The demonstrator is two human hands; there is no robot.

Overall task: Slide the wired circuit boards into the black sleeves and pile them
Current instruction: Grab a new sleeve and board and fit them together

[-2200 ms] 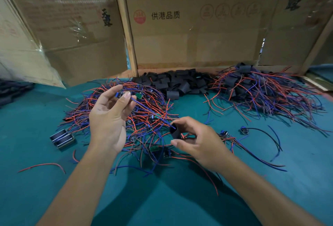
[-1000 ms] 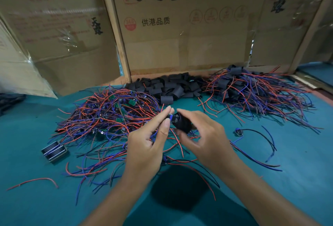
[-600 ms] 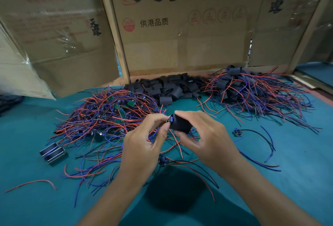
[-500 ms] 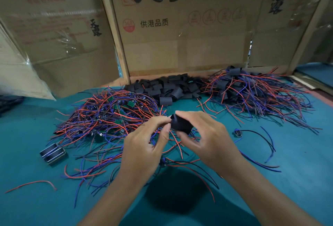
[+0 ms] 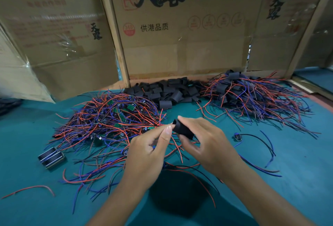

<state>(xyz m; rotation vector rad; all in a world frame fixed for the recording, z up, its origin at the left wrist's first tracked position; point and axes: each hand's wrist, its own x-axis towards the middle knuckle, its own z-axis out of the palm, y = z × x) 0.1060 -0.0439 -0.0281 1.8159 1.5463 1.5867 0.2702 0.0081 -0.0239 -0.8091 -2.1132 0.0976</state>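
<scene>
Tabletop (image 5: 297,153): teal, cardboard boxes (image 5: 180,49) along far edge.
Loose wired boards (image 5: 108,121): heap, centre-left.
Sleeved boards (image 5: 252,99): pile, far right.
Empty sleeves (image 5: 167,90): heap at far edge, between the two.
Right hand (image 5: 203,142): fingers clamped on black sleeve (image 5: 182,130), above tabletop centre.
Left hand (image 5: 149,152): fingers pinched together at sleeve mouth; red wire (image 5: 178,151) hangs below.

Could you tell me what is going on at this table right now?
A person is sleeving wired circuit boards. The right hand holds a black sleeve above the green table, while the left hand pinches at its open end. A tangle of unsleeved boards lies to the left, loose empty sleeves at the back, and a pile of finished ones to the right.
</scene>
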